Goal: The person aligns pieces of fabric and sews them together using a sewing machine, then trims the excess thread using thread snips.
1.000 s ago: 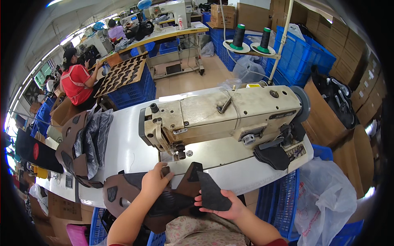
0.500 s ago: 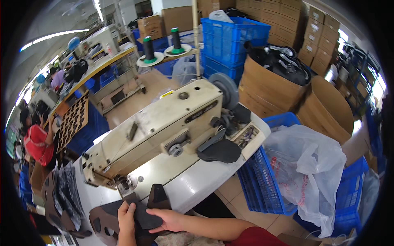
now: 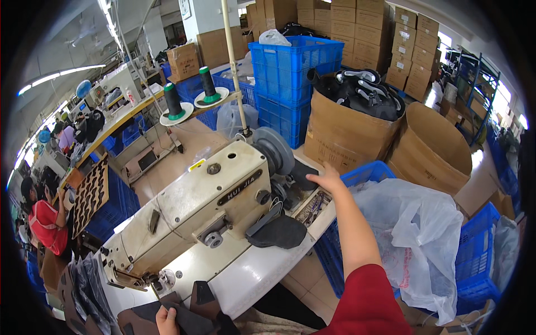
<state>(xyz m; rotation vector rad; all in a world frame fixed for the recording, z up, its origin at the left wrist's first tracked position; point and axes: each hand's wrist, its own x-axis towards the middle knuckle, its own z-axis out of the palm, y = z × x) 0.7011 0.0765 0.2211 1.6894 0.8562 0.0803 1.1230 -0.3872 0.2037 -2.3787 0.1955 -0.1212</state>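
Note:
My left hand (image 3: 166, 321), at the lower edge, pinches a dark flat piece (image 3: 192, 319) with thumb and fingers, beside the needle end of the cream sewing machine (image 3: 195, 190). Brown and black cut pieces (image 3: 204, 298) lie around it. My right hand (image 3: 329, 180) reaches to the machine's far right end, thumb and forefinger apart, at the edge of a black flat piece (image 3: 303, 174) below the grey handwheel (image 3: 274, 151). Whether its other fingers are under that piece is hidden. Another black rounded piece (image 3: 282, 231) rests against the machine's front.
Two black thread cones (image 3: 174, 103) stand behind the machine. To the right are a blue crate (image 3: 329, 262) with a clear plastic bag (image 3: 413, 223), and a carton (image 3: 346, 134) filled with black goods. At far left a person in red (image 3: 47, 223) works near a board of dark pieces (image 3: 92, 192).
My right hand has let go of the dark piece near the needle and moved up and right to the black piece by the handwheel. My left hand still holds on. The view has shifted.

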